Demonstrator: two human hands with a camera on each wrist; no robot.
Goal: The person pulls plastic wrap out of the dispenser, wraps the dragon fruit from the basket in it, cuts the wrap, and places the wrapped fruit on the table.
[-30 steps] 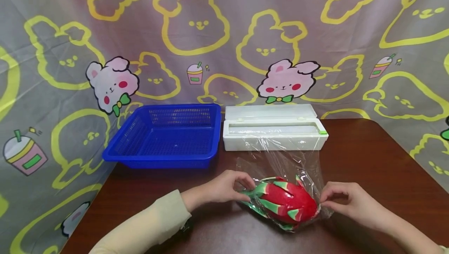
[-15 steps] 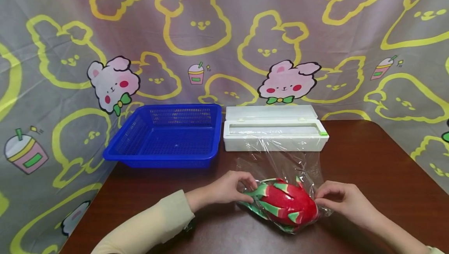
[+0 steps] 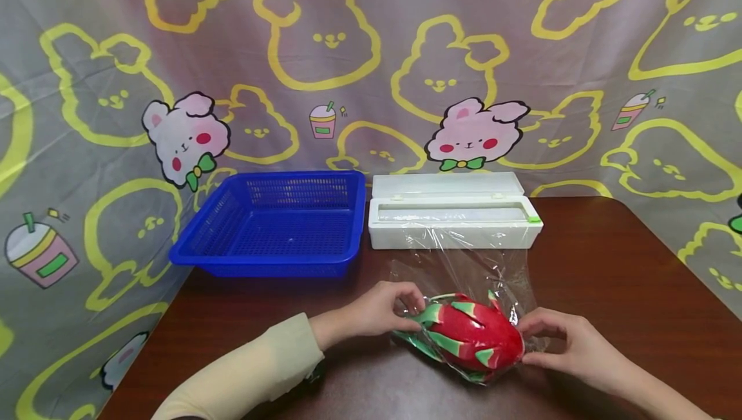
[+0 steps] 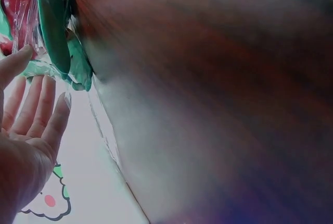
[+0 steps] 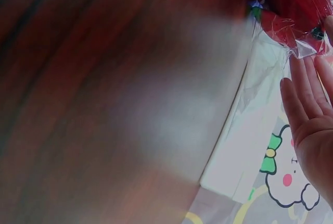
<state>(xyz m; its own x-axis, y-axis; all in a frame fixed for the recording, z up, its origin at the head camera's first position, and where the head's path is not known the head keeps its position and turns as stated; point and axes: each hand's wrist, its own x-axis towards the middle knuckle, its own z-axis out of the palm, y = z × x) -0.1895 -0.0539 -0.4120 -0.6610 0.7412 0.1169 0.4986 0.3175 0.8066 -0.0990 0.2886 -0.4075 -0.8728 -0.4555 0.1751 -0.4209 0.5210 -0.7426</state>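
A red dragon fruit (image 3: 476, 336) with green scales lies on the table under clear plastic wrap (image 3: 464, 268). The wrap runs back to a white dispenser box (image 3: 455, 236), its lid raised. At the fruit's leafy left end, my left hand (image 3: 373, 309) holds it through the film, thumb and forefinger on either side. My right hand (image 3: 574, 343) touches the wrapped right end with thumb and forefinger spread apart. In the left wrist view, green scales (image 4: 54, 31) show under the film above my fingers. Crumpled film at the red end (image 5: 296, 39) meets my fingertips in the right wrist view.
A blue plastic basket (image 3: 272, 264) stands at the back left, beside the dispenser. Behind the brown table (image 3: 614, 265) hangs a curtain (image 3: 371, 104) with cartoon rabbits, close to the table's back edge.
My right hand has moved left toward the fruit's end, and its thumb and forefinger have parted from their pinch on the film. The left hand has barely shifted.
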